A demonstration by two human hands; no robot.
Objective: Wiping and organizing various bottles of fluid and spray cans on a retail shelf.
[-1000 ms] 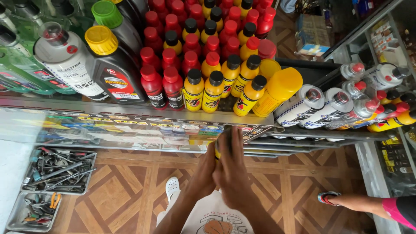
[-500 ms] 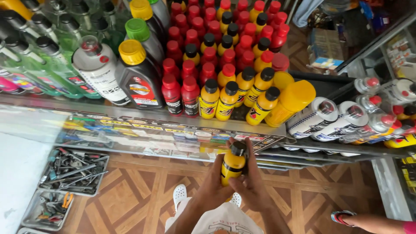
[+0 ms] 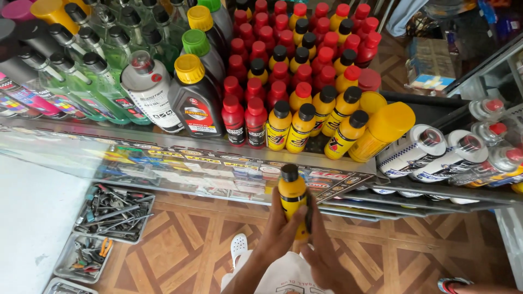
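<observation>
Below the front edge of the glass-topped bench [image 3: 180,163], over a brown patterned tile floor [image 3: 180,239], the left hand [image 3: 280,234] and right hand [image 3: 321,253] are both wrapped around a yellow bottle with a black cap [image 3: 292,196], held upright just in front of that edge. On the bench stand rows of red bottles [image 3: 245,117] and yellow bottles [image 3: 289,128]. Trays of tools [image 3: 114,212] lie on the floor at left.
</observation>
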